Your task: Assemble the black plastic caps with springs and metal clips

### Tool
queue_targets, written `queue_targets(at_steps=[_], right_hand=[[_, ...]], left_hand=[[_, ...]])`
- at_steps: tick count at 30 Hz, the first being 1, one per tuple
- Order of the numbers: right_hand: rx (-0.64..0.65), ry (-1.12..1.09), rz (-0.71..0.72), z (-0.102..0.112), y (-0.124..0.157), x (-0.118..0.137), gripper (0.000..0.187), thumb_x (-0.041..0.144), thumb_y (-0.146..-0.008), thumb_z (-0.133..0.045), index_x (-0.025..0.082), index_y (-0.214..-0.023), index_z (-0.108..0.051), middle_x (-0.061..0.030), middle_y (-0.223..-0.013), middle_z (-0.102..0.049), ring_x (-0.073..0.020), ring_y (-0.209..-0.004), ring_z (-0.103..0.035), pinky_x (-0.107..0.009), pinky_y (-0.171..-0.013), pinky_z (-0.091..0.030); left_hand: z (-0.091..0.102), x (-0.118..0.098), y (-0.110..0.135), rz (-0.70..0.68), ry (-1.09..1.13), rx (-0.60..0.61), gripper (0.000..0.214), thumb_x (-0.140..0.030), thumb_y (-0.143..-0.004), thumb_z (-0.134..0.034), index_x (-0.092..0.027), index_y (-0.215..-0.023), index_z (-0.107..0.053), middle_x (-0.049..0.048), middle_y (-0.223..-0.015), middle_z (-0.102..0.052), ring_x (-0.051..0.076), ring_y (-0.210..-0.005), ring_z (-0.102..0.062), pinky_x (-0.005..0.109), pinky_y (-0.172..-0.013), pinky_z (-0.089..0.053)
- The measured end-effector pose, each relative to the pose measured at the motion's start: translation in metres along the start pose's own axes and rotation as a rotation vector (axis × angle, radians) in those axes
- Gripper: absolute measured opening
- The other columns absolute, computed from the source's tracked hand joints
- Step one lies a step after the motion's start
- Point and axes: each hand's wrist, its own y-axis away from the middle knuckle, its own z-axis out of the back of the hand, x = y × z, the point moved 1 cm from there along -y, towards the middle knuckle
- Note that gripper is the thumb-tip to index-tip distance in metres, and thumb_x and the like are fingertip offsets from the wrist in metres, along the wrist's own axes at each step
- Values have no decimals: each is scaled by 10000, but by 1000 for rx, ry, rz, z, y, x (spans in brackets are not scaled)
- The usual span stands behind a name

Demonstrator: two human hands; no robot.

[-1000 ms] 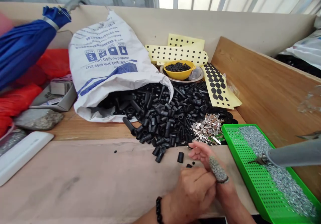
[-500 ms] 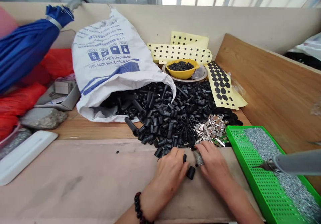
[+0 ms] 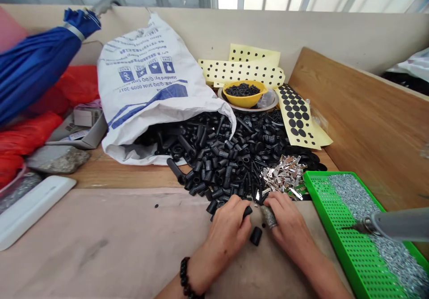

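Observation:
My left hand (image 3: 229, 225) is closed on a short black plastic sleeve (image 3: 247, 212), its end showing between thumb and fingers. Facing it, my right hand (image 3: 284, 214) has its fingers bent at the edge of the parts pile. A grey, rough-surfaced cylinder or wrap (image 3: 269, 216) lies at its thumb side; I cannot tell whether it is worn or held. What its fingertips grip is too small to make out. Between the hands a loose black sleeve (image 3: 256, 236) rests on the mat. Just beyond lie heaped black plastic parts (image 3: 221, 167) and thin silver metal clips (image 3: 284, 176).
A white sack (image 3: 147, 80) spills black parts. Behind them sit a yellow bowl of screws (image 3: 244, 94) and sticker sheets (image 3: 296, 115). To the right, an electric screwdriver (image 3: 398, 224) juts over a green tray (image 3: 338, 227) of small metal pieces. A white case (image 3: 36, 209) lies left.
The black sleeve in my left hand has tilted and shows more. My right hand has shifted slightly, with the grey piece turned a little. The view has moved slightly.

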Motion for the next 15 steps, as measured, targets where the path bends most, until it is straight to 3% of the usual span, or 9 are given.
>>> queue_targets(at_steps=[6,15], right_hand=[[-37,-68,97,13,7,5,459,-28,-603,-346,184,-978,-504,-92,-1013,-572,-222,-961,-542,-379,-820,-476],[-13,108,231,9,11,1,451,-55,-630,-317,169,-973,-506,-98,-1001,-576,-229,-920,-547,-377,-770,-490]], left_hand=[[8,-2,-4,-76,222,-47,309,-50,-787,-455,-184,-1034,-582,25,-937,-606,151,-833,-563,252,-751,-450],[9,1,-6,-185,35,68,347,-36,-818,-409,-197,-1065,-593,50,-960,-601,180,-878,-520,298,-800,-442]])
